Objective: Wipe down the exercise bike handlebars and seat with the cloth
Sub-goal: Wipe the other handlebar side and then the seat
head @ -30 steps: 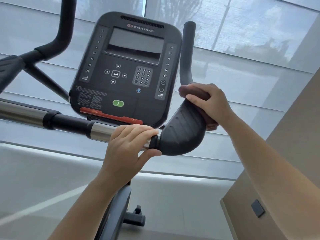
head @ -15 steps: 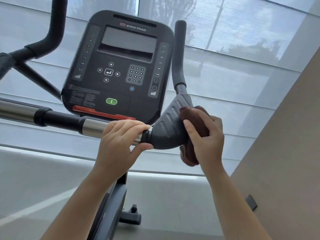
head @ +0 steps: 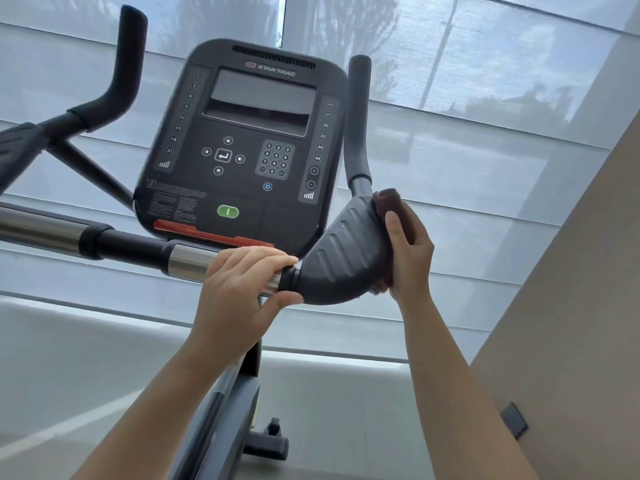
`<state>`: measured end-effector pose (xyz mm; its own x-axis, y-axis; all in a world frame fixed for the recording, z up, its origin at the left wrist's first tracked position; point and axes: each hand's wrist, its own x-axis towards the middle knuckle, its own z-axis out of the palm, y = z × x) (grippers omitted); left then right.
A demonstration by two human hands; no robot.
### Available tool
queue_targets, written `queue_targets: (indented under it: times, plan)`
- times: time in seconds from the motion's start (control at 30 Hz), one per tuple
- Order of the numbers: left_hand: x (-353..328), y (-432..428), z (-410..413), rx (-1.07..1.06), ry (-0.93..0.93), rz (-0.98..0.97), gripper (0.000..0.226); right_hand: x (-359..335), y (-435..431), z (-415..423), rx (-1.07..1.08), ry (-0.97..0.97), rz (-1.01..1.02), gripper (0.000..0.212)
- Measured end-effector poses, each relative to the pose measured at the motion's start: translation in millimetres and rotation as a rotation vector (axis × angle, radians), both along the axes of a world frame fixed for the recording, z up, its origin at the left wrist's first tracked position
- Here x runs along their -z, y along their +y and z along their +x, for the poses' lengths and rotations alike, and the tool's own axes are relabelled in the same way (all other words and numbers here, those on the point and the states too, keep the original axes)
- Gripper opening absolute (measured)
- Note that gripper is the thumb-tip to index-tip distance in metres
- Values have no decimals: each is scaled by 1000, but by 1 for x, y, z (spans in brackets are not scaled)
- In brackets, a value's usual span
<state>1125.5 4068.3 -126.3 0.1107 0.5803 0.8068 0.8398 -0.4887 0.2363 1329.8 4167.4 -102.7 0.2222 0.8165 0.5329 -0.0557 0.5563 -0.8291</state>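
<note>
Brown cloth [head: 393, 211] stays pinned by your right hand [head: 410, 252] fingers against the elbow pad [head: 341, 261] for wiping, while your left hand [head: 242, 282] fingers wrap the chrome bar [head: 188, 259] beside it to brace the handlebar.

Two bare forearms rise from the bottom edge of the frame, with no sleeves, watch, bracelet or gloves on them. The left hand [head: 242, 282] sits at centre frame, the right hand [head: 410, 258] right of centre. No rings show on the fingers [head: 394, 233]; the visible nails are short and unpainted. The left forearm is the wider in the picture.
</note>
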Motion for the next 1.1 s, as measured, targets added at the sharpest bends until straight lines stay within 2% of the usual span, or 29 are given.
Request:
queue_targets:
  times: [0.13,0.33,0.53,0.67,0.87,1.0,1.1]
  plan:
    - [1,1,1,-4,4,-3,53,7,-18,0,29,26,-6,21]
    - [-1,-2,2,-2,-1,-57,62,16,-49,-7,180,-58,-6,28]
    - [-4,-7,6,-25,-17,-80,38,31,-83,-46,540,-174,74,34]
    - [-5,-9,7,-23,-31,-101,37,41,-103,-75,658,-233,142,39]
    - [-6,-10,7,0,-40,-124,37,51,-123,-80,538,-448,267,41]
    - [-7,-11,6,5,-23,-129,42,41,-125,-44,364,-389,269,42]
    - [-14,-12,8,7,-59,-153,55,30,-116,-21,353,-311,234,43]
